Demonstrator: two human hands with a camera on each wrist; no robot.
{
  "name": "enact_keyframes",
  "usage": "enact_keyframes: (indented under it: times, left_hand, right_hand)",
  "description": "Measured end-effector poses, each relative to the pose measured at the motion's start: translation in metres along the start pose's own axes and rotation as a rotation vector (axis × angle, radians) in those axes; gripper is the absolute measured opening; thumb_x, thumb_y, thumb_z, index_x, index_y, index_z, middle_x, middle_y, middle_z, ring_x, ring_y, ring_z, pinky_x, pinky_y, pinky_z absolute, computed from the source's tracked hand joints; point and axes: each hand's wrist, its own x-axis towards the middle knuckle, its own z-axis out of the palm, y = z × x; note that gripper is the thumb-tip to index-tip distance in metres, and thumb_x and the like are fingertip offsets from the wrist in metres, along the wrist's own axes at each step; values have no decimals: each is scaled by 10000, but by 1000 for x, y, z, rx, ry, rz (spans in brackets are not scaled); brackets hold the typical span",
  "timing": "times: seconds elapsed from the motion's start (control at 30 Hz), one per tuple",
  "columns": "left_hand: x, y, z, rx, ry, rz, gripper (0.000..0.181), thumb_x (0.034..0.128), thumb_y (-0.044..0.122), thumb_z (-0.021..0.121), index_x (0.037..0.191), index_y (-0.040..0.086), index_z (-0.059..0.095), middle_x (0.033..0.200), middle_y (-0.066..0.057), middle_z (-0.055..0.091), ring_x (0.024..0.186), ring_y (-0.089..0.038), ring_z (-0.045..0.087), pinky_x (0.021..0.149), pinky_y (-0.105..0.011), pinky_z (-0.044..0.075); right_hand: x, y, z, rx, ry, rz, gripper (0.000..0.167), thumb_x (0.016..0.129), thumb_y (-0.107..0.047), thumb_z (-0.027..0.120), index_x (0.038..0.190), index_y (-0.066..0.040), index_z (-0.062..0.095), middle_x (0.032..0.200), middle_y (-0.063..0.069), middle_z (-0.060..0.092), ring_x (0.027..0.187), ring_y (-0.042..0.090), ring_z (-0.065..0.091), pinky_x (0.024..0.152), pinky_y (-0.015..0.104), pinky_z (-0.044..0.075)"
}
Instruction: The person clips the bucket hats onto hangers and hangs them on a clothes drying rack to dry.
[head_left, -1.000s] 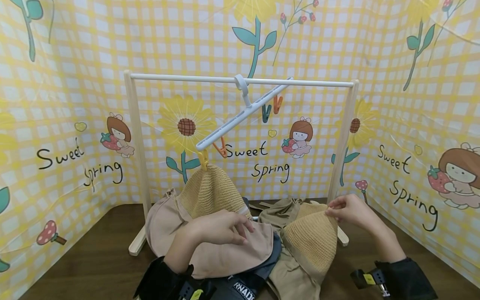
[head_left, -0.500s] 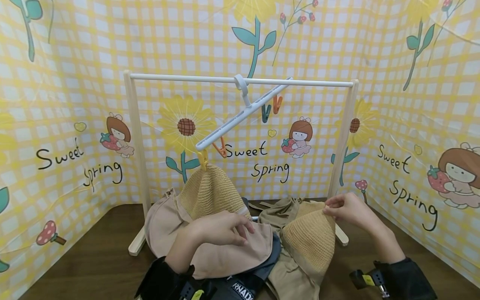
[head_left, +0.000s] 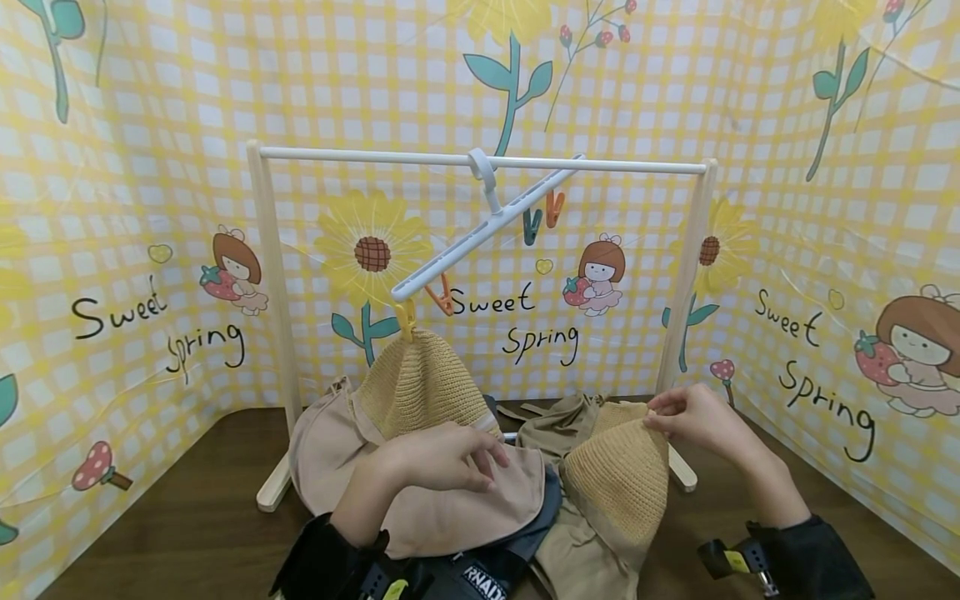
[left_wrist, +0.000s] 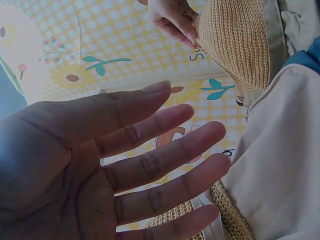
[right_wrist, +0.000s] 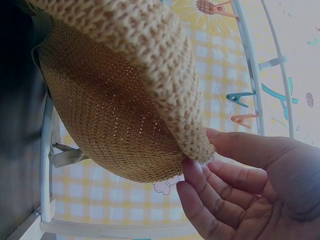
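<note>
My right hand (head_left: pixel 697 421) pinches the edge of a tan woven sun hat (head_left: pixel 618 458); in the right wrist view its thumb and fingertips grip the rim of the knitted crown (right_wrist: pixel 125 100). The left hand (head_left: pixel 442 456) hovers over a pale pink fabric brim (head_left: pixel 465 508), its fingers loosely spread and holding nothing, as the left wrist view (left_wrist: pixel 125 150) confirms. Beside it a second woven crown (head_left: pixel 420 383) hangs from a yellow clip (head_left: pixel 407 321) on the tilted pale-blue hanger (head_left: pixel 480 233).
The hanger hooks over the white rail (head_left: pixel 360 156) of a wooden-legged rack (head_left: pixel 270 317). An orange clip (head_left: pixel 441 296), a green clip (head_left: pixel 532 227) and another orange clip (head_left: pixel 555 208) dangle from it. Dark blue cloth (head_left: pixel 525 542) lies beneath the hats on the brown table (head_left: pixel 180 500).
My right hand has shifted slightly to the left with the pinched hat edge. The left hand stays almost still; the hanger and its clips have not moved.
</note>
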Motion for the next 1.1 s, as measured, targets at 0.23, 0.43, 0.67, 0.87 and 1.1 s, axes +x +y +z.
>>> enact_keyframes:
  times: [0.23,0.43,0.67,0.87,1.1]
  left_hand:
    - [0,-1,0,-9,-9,-8,237,887,132,624,1123,108,640,928,-20,691,864,-150,635,705,-220,475]
    - [0,-2,1,-17,-16,-4,239,886,131,623,1123,105,637,921,-20,693,841,-120,630,700,-215,474]
    - [0,-1,0,-24,-16,-5,232,883,127,626,1114,102,638,924,-29,692,838,-120,632,700,-217,477]
    - [1,-1,0,-18,-20,-10,229,885,134,628,1112,109,637,921,-19,690,836,-114,631,700,-218,477]
    - [2,-2,1,-19,-26,-12,224,883,132,629,1107,114,637,912,-10,688,831,-107,628,701,-218,476]
  right_hand:
    - [-2,-4,0,-6,7,-29,325,865,-185,658,1053,80,646,827,86,686,672,135,642,644,337,536]
    - [-2,-6,2,-14,17,-27,321,859,-193,666,1045,68,654,831,82,686,673,154,646,629,310,521]
    - [-2,-9,1,-44,20,-38,335,856,-212,672,1047,63,659,843,83,680,679,137,635,624,299,505]
    - [-3,-12,1,-50,26,-43,311,846,-199,680,1028,53,670,818,61,685,676,131,631,612,275,492]
    - [-3,-14,2,-47,28,-45,320,845,-197,681,1038,58,667,813,52,692,680,112,628,620,283,501]
